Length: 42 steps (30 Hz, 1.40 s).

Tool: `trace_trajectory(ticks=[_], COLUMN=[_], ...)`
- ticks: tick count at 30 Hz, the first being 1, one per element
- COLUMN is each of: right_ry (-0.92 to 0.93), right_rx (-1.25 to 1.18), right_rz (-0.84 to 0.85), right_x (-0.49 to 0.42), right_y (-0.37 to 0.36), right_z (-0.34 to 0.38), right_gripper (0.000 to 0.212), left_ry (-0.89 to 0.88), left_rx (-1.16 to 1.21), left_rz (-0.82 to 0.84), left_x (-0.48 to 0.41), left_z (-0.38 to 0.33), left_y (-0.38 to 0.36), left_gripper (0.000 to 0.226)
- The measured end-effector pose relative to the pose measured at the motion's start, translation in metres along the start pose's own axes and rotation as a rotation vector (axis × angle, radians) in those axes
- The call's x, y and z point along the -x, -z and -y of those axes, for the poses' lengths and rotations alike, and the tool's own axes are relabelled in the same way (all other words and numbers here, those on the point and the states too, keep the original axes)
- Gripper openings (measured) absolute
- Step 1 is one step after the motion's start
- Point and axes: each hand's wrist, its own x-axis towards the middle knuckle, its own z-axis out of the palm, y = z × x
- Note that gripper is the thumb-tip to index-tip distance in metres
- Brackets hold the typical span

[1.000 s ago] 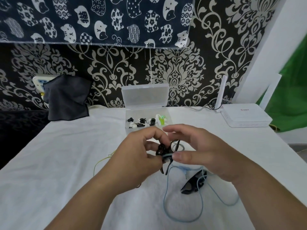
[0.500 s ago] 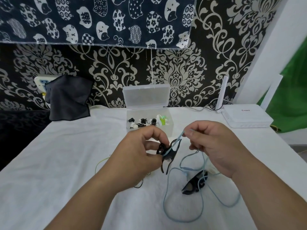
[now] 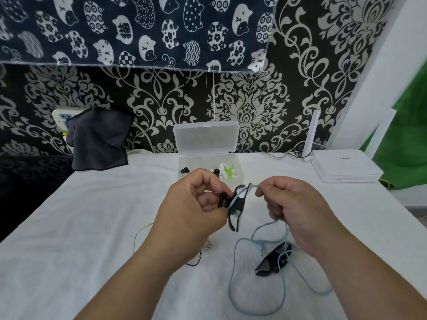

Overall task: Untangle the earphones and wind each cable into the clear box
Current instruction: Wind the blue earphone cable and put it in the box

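Observation:
My left hand [image 3: 191, 209] grips a black ear-hook earphone [image 3: 233, 204] above the white table. A light blue cable [image 3: 233, 269] runs across that earphone to my right hand [image 3: 298, 211], which pinches it taut between thumb and forefinger. The rest of the blue cable lies in loose loops on the cloth, over a second black earpiece [image 3: 272, 259]. The clear box [image 3: 209, 161] stands open behind my hands, lid up, with black, white and green earphones inside. A thin yellow-green cable [image 3: 138, 234] and a black cable [image 3: 198, 259] lie under my left forearm.
A white router [image 3: 344, 166] with upright antennas sits at the back right. A dark cloth [image 3: 99, 139] hangs over a wall socket at the back left. The table's left edge drops off to a dark floor.
My right hand pulled away from my left, drawing the blue cable out to the right and taut across the earphone. The left hand kept its grip and rose slightly.

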Motion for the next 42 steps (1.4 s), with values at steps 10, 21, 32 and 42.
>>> trace_trajectory(ticks=[10,21,32,42], right_ry=[0.021,-0.036,-0.038,0.162], right_rx=[0.134,0.211,0.128,0.101], right_rz=[0.029,0.479,0.451,0.062], right_x=[0.005,0.024,0.026,0.017], right_y=[-0.008,-0.031,-0.023,0.003], right_z=[0.002,0.009,0.022,0.032], right_gripper=[0.030,0.030,0.033,0.034], left_ry=[-0.038,-0.079,-0.273,-0.144], left_rx=[0.090,0.037,-0.534,-0.477], left_rz=[0.009,-0.229,-0.262,-0.052], left_x=[0.000,-0.006,0.002,0.005], left_z=[-0.004,0.007,0.008,0.005], left_y=[-0.002,0.007,0.001,0.000], left_gripper=[0.038,0.038,0.042,0.040])
